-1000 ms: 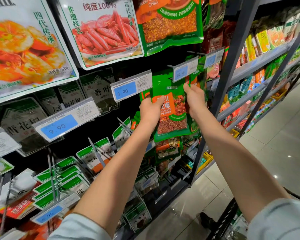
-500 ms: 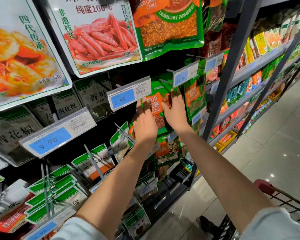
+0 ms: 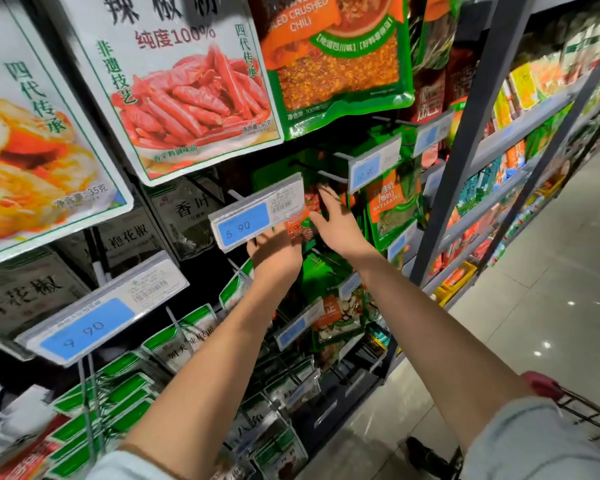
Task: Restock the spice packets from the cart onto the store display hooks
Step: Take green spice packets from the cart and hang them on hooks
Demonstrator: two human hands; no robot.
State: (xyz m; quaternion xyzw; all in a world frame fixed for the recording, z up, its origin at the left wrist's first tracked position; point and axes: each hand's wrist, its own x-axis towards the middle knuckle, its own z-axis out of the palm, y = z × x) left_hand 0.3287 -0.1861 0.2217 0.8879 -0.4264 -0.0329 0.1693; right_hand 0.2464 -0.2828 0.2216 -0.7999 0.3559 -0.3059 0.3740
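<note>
A green and orange Sichuan pepper packet (image 3: 301, 221) hangs deep in the display, half hidden behind the 5.90 price tag (image 3: 257, 216). My right hand (image 3: 335, 221) lies flat against the packet's right side with its fingers spread and straight. Just below the price tag, my left hand (image 3: 274, 252) touches the packet's lower left edge, its fingertips partly hidden by the tag. A metal display hook (image 3: 331, 176) sticks out just above my right hand.
Bay leaf packets (image 3: 392, 206) hang to the right, with more spice packets (image 3: 184, 337) on hooks below and large chilli packets (image 3: 336, 64) above. A grey shelf upright (image 3: 465, 140) stands at right. The cart's red handle (image 3: 541, 388) shows at lower right over tiled floor.
Both hands gripped the packet by its sides out in front of the tags. They have since pushed it back along the hook, and the fingers now lie flat on it.
</note>
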